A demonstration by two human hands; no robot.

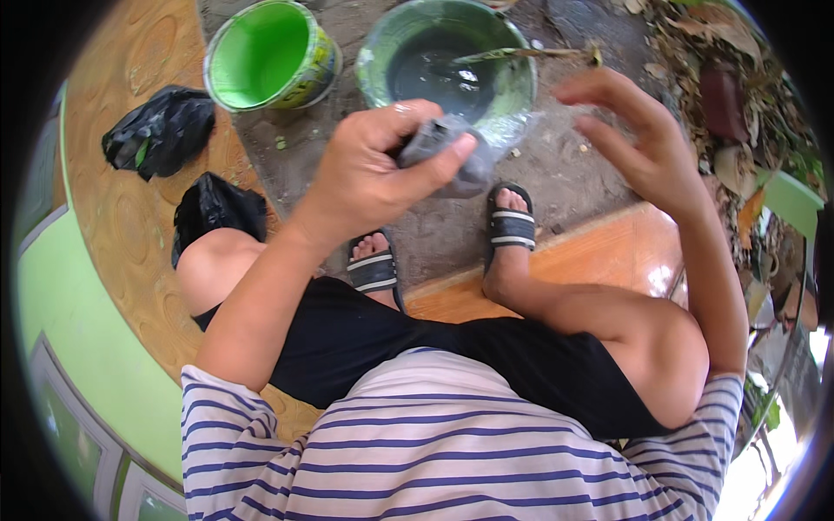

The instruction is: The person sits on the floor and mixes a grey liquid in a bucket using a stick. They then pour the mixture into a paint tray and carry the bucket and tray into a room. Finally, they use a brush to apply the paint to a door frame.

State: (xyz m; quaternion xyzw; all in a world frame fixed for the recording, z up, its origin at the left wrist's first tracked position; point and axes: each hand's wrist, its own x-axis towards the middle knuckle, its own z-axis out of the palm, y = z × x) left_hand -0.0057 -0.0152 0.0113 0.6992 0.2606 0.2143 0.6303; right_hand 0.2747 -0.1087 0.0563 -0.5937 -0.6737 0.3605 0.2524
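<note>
My left hand point(378, 165) grips a grey bundle point(456, 174) that looks like filled plastic, with thin clear plastic point(512, 130) trailing off to the right. It is held above the ground in front of a green basin point(373, 69), which has murky liquid inside and a long thin leaf-like strip or stick point(495, 55) lying over it. My right hand point(630, 139) is raised to the right of the bundle and basin, fingers curved and apart, holding nothing.
A bright green bucket point(261, 61) stands left of the basin. Two black plastic bags point(156, 130) point(217, 208) lie on the left. My sandalled feet point(512, 226) rest beside an orange tiled step point(591, 252). Dry leaves and debris point(712, 43) line the right, a green wall point(69, 304) the left.
</note>
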